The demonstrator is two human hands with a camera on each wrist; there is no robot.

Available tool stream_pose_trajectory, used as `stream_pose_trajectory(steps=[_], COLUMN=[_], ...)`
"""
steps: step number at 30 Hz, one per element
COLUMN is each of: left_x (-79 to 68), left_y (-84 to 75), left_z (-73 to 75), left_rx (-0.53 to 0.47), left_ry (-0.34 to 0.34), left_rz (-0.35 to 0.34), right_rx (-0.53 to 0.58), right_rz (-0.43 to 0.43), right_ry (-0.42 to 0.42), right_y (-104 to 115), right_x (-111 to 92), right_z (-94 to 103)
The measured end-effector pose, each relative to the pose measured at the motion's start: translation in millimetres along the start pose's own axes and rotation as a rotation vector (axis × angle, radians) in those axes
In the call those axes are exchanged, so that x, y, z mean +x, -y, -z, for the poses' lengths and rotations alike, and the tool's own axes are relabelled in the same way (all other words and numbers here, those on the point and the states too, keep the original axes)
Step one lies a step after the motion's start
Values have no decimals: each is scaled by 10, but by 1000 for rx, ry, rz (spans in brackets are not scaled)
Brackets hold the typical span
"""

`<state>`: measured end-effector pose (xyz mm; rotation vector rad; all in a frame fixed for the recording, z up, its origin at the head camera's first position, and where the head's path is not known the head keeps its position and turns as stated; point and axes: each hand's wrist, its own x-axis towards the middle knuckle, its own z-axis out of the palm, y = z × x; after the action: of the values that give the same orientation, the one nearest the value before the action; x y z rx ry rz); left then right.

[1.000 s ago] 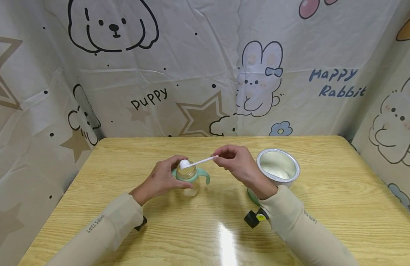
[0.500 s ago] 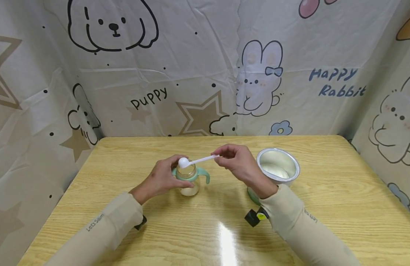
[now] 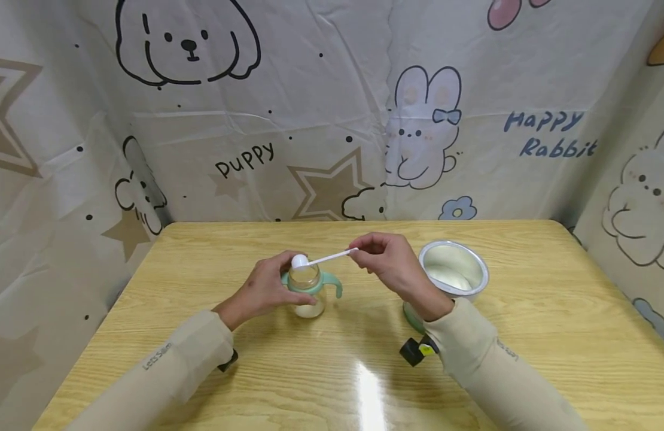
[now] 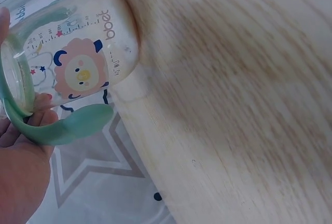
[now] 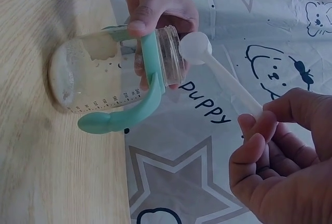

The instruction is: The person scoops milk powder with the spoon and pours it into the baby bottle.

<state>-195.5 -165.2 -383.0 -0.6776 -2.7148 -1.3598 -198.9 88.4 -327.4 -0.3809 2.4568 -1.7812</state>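
Observation:
In the head view, a clear baby bottle (image 3: 308,307) with a mint-green handle ring stands on the table, its mouth uncovered. My left hand (image 3: 267,288) grips it round the neck and ring. A little pale powder shows at its bottom in the right wrist view. My right hand (image 3: 388,263) pinches the thin handle of a white measuring scoop (image 3: 329,257). The scoop's bowl (image 5: 195,47) is tipped at the bottle's mouth, and its inside is hidden. A lion print and markings show on the bottle (image 4: 80,53) in the left wrist view.
Right of the bottle stands an open metal can (image 3: 451,244) with pale powder inside. A green thing (image 3: 413,317) is partly hidden under my right wrist. The wooden table (image 3: 310,383) meets a printed cloth backdrop (image 3: 310,120) at the back.
The scoop's bowl has turned over and risen slightly at the bottle's mouth. Pale powder shows more at the bottle's bottom than a second ago. Both hands stay nearly in place.

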Motion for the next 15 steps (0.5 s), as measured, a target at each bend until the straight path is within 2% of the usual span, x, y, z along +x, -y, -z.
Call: stream_pose_trajectory(steps=[7, 15], left_x=[-1, 2], left_y=[-4, -12], left_z=[-13, 45], left_rx=[-1, -15], left_ry=[10, 5], left_rz=[-12, 0], right_rx=[4, 22], right_rz=[-22, -28], right_ry=[1, 10], right_y=[24, 45], right_x=[1, 5], right_z=[39, 93])
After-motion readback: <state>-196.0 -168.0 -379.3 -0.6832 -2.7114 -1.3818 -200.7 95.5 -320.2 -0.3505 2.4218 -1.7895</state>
